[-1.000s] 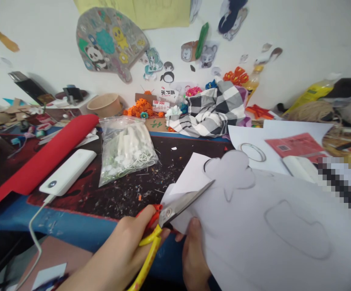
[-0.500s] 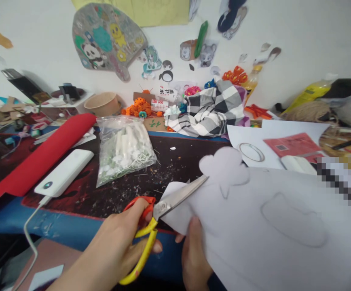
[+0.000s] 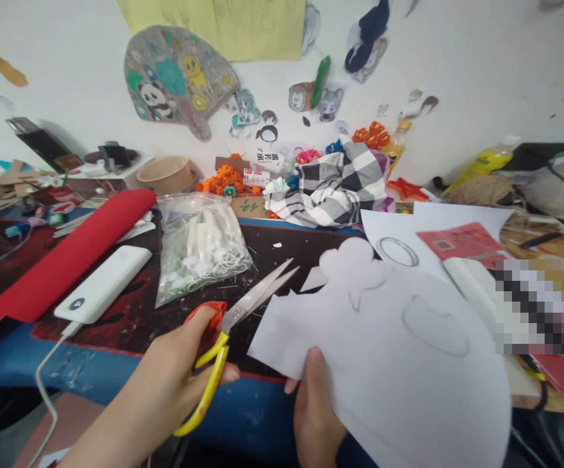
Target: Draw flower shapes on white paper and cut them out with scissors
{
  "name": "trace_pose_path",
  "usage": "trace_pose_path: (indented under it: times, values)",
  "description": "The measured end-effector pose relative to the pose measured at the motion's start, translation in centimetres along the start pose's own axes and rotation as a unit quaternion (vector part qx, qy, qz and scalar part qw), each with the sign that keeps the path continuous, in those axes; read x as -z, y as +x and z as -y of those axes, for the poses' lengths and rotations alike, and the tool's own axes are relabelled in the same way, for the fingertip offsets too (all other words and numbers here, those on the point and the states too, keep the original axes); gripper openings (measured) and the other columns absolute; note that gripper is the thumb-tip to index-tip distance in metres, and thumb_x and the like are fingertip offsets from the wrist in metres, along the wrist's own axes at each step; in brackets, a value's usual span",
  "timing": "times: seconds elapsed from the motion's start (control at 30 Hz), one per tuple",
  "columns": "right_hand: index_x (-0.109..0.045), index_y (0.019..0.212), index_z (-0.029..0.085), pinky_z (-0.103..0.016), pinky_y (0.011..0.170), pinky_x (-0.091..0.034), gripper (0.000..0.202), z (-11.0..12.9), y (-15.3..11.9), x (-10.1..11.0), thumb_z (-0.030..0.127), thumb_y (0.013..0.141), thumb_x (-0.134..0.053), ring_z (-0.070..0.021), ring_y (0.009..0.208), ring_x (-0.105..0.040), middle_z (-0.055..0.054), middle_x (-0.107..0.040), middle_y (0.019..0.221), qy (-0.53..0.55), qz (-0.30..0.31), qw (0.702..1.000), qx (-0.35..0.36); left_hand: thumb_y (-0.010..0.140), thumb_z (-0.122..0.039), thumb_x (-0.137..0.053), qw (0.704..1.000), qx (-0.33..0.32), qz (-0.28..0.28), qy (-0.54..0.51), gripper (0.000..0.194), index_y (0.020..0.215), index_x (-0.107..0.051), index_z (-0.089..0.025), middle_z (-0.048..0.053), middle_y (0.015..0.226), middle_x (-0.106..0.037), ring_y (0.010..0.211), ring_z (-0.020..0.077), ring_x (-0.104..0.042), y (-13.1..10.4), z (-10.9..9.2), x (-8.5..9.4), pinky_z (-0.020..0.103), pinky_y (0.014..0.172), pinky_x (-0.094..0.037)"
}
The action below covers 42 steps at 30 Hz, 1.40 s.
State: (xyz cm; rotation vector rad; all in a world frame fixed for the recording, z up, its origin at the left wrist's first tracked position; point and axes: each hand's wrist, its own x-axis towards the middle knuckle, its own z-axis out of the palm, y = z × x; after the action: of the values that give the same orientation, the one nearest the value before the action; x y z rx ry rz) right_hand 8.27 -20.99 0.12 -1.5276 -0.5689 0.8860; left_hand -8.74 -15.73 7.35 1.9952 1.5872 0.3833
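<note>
In my left hand (image 3: 177,367) is a pair of scissors (image 3: 255,296) with one red and one yellow handle. The blades are slightly apart and point up to the right, off the paper's left edge. My right hand (image 3: 318,413) pinches a white sheet of paper (image 3: 384,390) at its lower left, thumb on top and a fingertip showing underneath. Pencil outlines mark the sheet. Its top has a cut, rounded, cloud-like edge (image 3: 347,260), and a narrow flap of paper (image 3: 314,279) sticks out beside it.
On the dark mat lies a clear bag of white pieces with strings (image 3: 204,250). Left of it are a white power bank (image 3: 104,283) with a cable and a red roll (image 3: 67,260). Behind are checkered cloth (image 3: 335,188) and a tape roll (image 3: 397,251) on white paper.
The scissors have come away from the cut edge, moving left and slightly down with my left hand, blades now parted. The sheet has shifted a little left in my right hand.
</note>
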Motion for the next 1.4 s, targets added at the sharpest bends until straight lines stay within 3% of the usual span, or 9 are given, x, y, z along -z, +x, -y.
trace_pose_path:
  times: [0.27,0.47,0.63,0.83,1.03,1.2,1.4]
  values:
    - [-0.049,0.042,0.027,-0.037,0.1,-0.036,0.058,-0.6,0.2,-0.1,0.063,0.086,-0.06,-0.0192,0.062,-0.056,0.003,-0.053,0.048,0.002,-0.019,1.0,0.002,0.082,-0.039,-0.063,0.999,-0.032,0.011,0.017,0.022,0.091,-0.052,-0.023,-0.005,0.073,-0.062,0.059,0.013,-0.054,0.1,-0.5,-0.5,0.021,0.056,-0.043]
    - [-0.05,0.041,0.027,-0.034,0.075,-0.049,0.057,-0.7,0.5,0.3,0.059,0.086,-0.064,-0.0161,0.048,-0.052,0.003,-0.054,0.045,-0.009,-0.023,0.999,0.037,0.081,-0.041,-0.067,0.998,-0.036,0.022,0.053,0.025,0.093,-0.054,-0.023,-0.005,0.073,-0.061,0.061,0.0135,-0.057,0.3,-0.9,-0.1,0.021,0.055,-0.041]
    - [-0.048,0.039,0.025,-0.03,0.064,-0.049,0.059,0.0,2.2,1.2,0.056,0.086,-0.065,-0.0138,0.043,-0.05,0.002,-0.053,0.042,0.046,0.031,0.998,0.025,0.076,-0.036,-0.072,0.993,-0.058,0.005,0.098,0.032,0.1,-0.055,-0.024,-0.004,0.08,-0.065,0.068,0.0164,-0.062,0.6,-0.2,1.3,0.023,0.06,-0.044]
    - [-0.05,0.045,0.023,-0.031,0.051,-0.044,0.05,0.8,5.4,2.3,0.051,0.082,-0.072,-0.0134,0.042,-0.048,0.002,-0.053,0.045,0.072,0.026,0.993,0.089,0.061,-0.038,-0.081,0.98,-0.134,-0.045,0.142,0.053,0.103,-0.054,-0.021,0.007,0.107,-0.062,0.099,0.0279,-0.059,2.1,1.0,2.0,0.034,0.081,-0.05]
    - [-0.046,0.042,0.023,-0.029,0.045,-0.04,0.051,0.3,6.7,2.6,0.044,0.075,-0.079,-0.013,0.045,-0.047,0.003,-0.05,0.045,0.077,-0.014,0.991,0.107,0.083,-0.038,-0.062,0.995,-0.051,-0.011,0.081,0.031,0.105,-0.05,-0.021,-0.001,0.084,-0.062,0.07,0.0173,-0.059,3.5,0.0,1.7,0.027,0.065,-0.045]
    - [-0.046,0.041,0.022,-0.029,0.044,-0.041,0.051,-0.3,6.8,3.0,0.042,0.075,-0.079,-0.0142,0.047,-0.049,0.002,-0.048,0.042,0.075,-0.007,0.992,0.097,0.08,-0.043,-0.067,0.994,-0.046,-0.033,0.098,0.038,0.106,-0.052,-0.02,-0.004,0.073,-0.059,0.06,0.0139,-0.054,4.6,0.3,2.2,0.024,0.058,-0.038]
    - [-0.051,0.044,0.022,-0.032,0.046,-0.045,0.045,-0.6,6.7,3.5,0.041,0.07,-0.082,-0.0156,0.047,-0.052,0.003,-0.049,0.044,0.072,0.007,0.994,0.087,0.079,-0.052,-0.07,0.988,-0.082,0.016,0.131,0.044,0.106,-0.057,-0.021,-0.007,0.063,-0.051,0.054,0.0115,-0.045,4.8,-0.3,4.0,0.022,0.052,-0.031]
